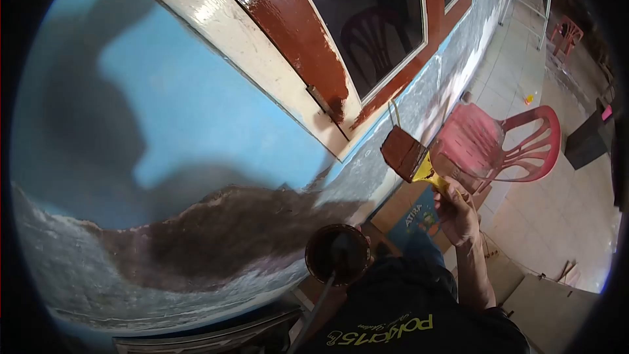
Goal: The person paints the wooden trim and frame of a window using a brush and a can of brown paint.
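Shirt: dark shirt w/ yellow-green print, well below brush in view.
Can: paint can, dark brown paint inside, down-left of brush, by the torso; thin grey rod runs from its rim toward the bottom edge.
L hand: L hand mostly hidden, a bit of finger at the can's brush-side edge; can't tell how far closed or how firm the hold.
R hand: R hand just below brush, fingers closed round its yellow handle.
Brush: wide, bristles coated red-brown, pointing up-left, away from the fingers; can't tell if tip touches anything.
Panel: blue printed panel w/ white lettering, below brush, next to R hand.
Wall: blue upper, rough grey lower wall, left of brush, big shadows across it.
Frame: glossy red-brown frame round dark glass, above brush; cream post alongside.
Chair: dusty red plastic chair, right of brush, on pale tiles.
Bin: dark bin, far right of brush, pink bit at top.
Far: metal ladder + 2nd red chair, well up-right of brush.
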Demonstrator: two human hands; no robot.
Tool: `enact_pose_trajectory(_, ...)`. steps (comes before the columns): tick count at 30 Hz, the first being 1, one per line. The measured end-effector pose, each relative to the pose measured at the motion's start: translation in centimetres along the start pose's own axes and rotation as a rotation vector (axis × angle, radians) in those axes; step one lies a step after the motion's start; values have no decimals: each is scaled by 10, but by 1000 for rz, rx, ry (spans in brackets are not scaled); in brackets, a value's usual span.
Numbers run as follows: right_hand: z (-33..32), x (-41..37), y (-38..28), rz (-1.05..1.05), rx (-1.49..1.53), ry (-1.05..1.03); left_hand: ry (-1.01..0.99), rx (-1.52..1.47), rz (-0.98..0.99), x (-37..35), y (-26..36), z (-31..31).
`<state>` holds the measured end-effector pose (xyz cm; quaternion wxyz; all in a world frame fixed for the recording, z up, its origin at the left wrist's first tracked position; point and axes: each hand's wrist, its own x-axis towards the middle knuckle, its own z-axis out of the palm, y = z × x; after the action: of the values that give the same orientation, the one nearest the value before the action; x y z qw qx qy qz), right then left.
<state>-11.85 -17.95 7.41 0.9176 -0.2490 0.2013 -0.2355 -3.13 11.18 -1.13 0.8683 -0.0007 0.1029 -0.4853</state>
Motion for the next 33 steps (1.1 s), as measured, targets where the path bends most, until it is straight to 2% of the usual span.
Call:
enact_pose_trajectory(2,-3,1,1,96,2,-78,-18,-17,16,1,4,-6)
enact_pose_trajectory(5,3,6,-6,185,-206,-191,-104,-57,64,12,3,-9)
enact_pose_trajectory(10,10,42,-19,163,-497,-323,24,-21,106,44,-3,22)
enact_pose_trajectory(13,22,60,-26,128,-575,-400,-47,-188,113,60,-18,49)
enact_pose_trajectory(15,31,67,-26,51,-733,-406,-114,-131,158,66,-18,43)
enact_pose_trajectory(17,35,73,-24,4,-868,-409,-98,-155,129,69,-14,42)
enact_pose_trajectory(18,37,75,-17,-157,-925,-403,-88,-165,112,69,-12,42)
enact_pose_trajectory(21,42,78,-3,-150,-997,-226,3,-119,72,67,1,42)
enact_pose_trajectory(25,46,86,19,-284,-975,-108,91,-215,-26,64,25,14)
enact_pose_trajectory(27,49,90,24,-372,-945,-130,23,-196,4,72,21,36)
enact_pose_trajectory(29,54,91,25,-439,-943,-152,42,-152,-26,74,25,44)
enact_pose_trajectory(33,58,101,37,-529,-942,-163,169,-224,-87,84,43,49)
